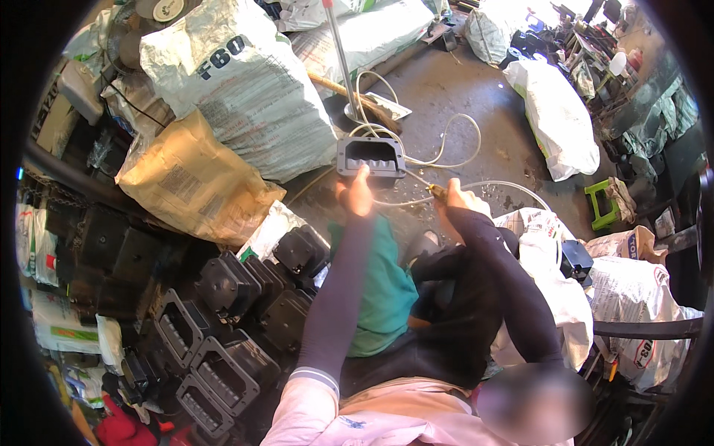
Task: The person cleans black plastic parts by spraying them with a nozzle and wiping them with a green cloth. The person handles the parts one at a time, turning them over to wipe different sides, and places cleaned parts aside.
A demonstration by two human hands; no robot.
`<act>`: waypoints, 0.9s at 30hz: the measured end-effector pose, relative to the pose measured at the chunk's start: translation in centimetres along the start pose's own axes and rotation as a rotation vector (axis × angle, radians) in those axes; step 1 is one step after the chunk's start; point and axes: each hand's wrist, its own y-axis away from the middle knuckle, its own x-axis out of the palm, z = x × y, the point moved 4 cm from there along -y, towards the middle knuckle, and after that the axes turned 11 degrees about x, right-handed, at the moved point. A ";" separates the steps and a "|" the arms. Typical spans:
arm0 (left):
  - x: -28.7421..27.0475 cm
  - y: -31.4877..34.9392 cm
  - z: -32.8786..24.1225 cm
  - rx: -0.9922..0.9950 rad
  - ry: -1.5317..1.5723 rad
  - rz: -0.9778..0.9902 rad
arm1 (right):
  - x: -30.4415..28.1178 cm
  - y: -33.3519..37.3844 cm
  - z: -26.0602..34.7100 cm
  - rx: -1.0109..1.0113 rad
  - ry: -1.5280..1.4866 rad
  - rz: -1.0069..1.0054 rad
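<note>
My left hand (355,195) grips the near side of a black rectangular housing (385,177), its thumb on the flanged rim. The housing's open face is turned up, showing a row of grey ridges inside. To the right, my right hand (464,199) is closed around a brass-coloured nozzle tool (439,193), whose thin tip points toward the housing. Tip and housing are close; whether they touch I cannot tell. A clear thin hose (480,141) loops over the floor around both hands. Green cloth (383,297) lies over my left leg.
Several similar black housings (236,375) are stacked at lower left. Large white sacks (253,97) and a brown paper sack (190,175) stand at upper left. A broom (383,115) lies beyond the housing. A green stool (601,204) and a white sack (554,119) are at right.
</note>
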 end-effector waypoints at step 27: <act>1.1 3.1 -4.2 0.151 -0.013 0.209 | -1.4 -4.1 -0.7 0.041 -0.009 0.008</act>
